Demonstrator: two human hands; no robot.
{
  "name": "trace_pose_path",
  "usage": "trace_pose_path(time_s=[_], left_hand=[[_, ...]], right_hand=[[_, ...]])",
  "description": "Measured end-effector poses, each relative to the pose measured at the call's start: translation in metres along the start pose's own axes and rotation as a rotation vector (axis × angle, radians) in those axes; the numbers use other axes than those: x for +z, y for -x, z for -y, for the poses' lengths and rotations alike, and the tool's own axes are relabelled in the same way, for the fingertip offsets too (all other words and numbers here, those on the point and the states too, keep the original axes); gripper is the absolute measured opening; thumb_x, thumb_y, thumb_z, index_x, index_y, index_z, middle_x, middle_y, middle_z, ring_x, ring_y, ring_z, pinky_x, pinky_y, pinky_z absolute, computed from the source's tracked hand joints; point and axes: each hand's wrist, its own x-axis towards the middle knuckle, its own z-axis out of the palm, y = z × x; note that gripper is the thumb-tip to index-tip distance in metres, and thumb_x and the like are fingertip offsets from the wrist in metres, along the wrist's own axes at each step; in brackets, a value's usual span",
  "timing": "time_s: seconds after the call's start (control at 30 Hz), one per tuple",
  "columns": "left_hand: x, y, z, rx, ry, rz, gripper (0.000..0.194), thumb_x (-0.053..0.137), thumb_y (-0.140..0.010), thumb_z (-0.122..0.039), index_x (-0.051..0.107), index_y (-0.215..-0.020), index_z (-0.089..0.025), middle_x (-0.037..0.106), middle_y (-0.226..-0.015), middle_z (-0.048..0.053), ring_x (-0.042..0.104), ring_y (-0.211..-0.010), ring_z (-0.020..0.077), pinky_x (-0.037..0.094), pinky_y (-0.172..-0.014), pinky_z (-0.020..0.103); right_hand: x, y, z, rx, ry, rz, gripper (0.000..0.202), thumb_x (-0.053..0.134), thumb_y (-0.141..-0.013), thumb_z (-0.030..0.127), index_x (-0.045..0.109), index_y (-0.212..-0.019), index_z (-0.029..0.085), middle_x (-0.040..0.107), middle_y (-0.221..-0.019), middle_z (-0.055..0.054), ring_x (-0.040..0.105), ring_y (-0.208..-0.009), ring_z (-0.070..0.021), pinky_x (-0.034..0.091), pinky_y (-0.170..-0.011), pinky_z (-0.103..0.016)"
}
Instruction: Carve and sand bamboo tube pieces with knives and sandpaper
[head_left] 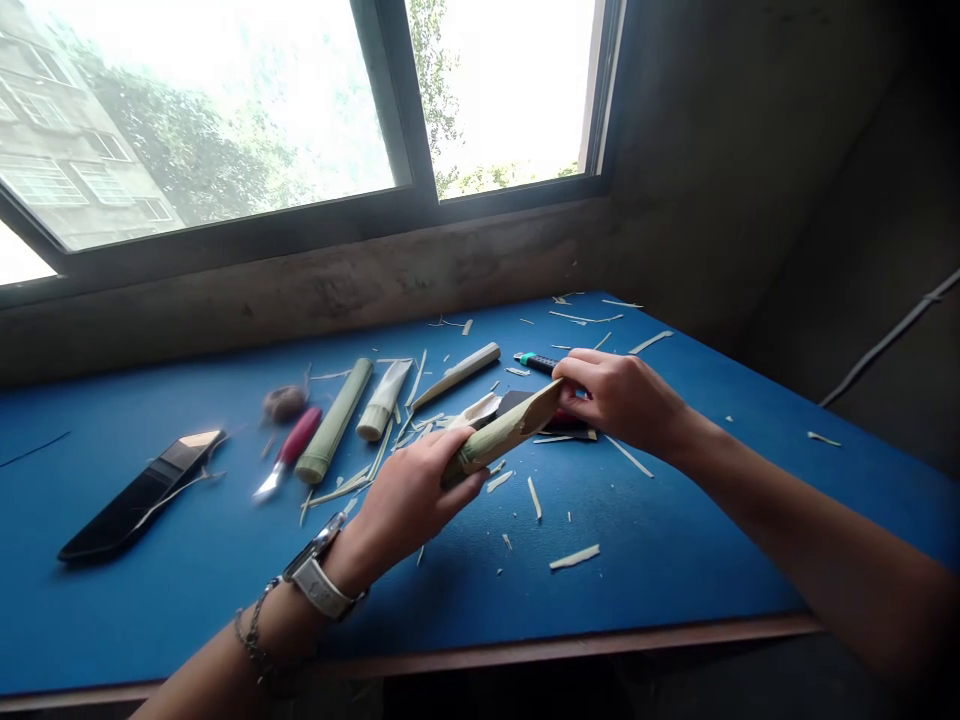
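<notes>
A pale green bamboo piece [504, 436] with a cut, pointed far end is held above the blue table [465, 590]. My left hand [416, 495] wraps round its thicker lower end. At the pointed end, the fingers of my right hand [615, 395] are closed on the tip. Under the bamboo piece lies a dark object [517, 402], partly covered and hard to make out. Just beyond my right hand is a black and teal tool handle [536, 362]. A pointed bamboo piece [459, 376] rests behind my left hand.
Left of my hands lie a bamboo tube [335, 422], a shorter bamboo piece [385, 400], a red-handled knife [292, 450], a ball of twine [285, 402] and a black sheath [135, 500]. Shavings [574, 557] are scattered around. A window frame [300, 218] stands behind.
</notes>
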Motion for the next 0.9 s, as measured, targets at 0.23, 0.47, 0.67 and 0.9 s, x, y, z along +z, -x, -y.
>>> trace_pose_path(time_s=[0.23, 0.47, 0.67, 0.9], left_hand=[[0.0014, -0.0002, 0.0011, -0.002, 0.005, 0.009, 0.036, 0.049, -0.084, -0.042, 0.054, -0.113, -0.02, 0.064, -0.107, 0.007, 0.061, -0.085, 0.0206, 0.05, -0.071, 0.031], [-0.0011, -0.0005, 0.001, 0.008, 0.02, 0.0, 0.035, 0.051, -0.084, -0.039, 0.053, -0.114, -0.022, 0.063, -0.109, 0.005, 0.06, -0.089, 0.0196, 0.049, -0.073, 0.03], [-0.0019, -0.0006, 0.0013, -0.003, 0.05, 0.015, 0.033, 0.051, -0.084, -0.039, 0.054, -0.112, -0.022, 0.064, -0.106, 0.005, 0.06, -0.086, 0.0186, 0.048, -0.071, 0.029], [-0.0011, -0.0007, 0.0017, -0.006, 0.051, 0.011, 0.036, 0.051, -0.084, -0.04, 0.053, -0.115, -0.021, 0.062, -0.11, 0.005, 0.06, -0.091, 0.0197, 0.049, -0.074, 0.031]], right_hand=[[0.0018, 0.0003, -0.0016, 0.005, -0.139, -0.009, 0.012, 0.052, -0.079, 0.024, 0.06, -0.075, 0.015, 0.061, -0.076, -0.006, 0.053, -0.06, -0.0133, 0.042, -0.051, -0.024], [0.001, -0.0005, -0.0034, -0.017, -0.158, -0.054, 0.019, 0.042, -0.082, 0.013, 0.06, -0.077, 0.014, 0.063, -0.078, -0.008, 0.057, -0.067, -0.0157, 0.046, -0.06, -0.027], [0.0027, 0.0001, -0.004, -0.051, -0.197, -0.033, 0.01, 0.05, -0.078, 0.016, 0.058, -0.084, 0.014, 0.061, -0.077, -0.006, 0.055, -0.062, -0.0141, 0.044, -0.053, -0.025], [0.0022, -0.0007, -0.0049, -0.047, -0.207, -0.1, 0.02, 0.041, -0.081, 0.009, 0.06, -0.079, 0.014, 0.065, -0.077, -0.007, 0.059, -0.069, -0.0152, 0.048, -0.061, -0.026]])
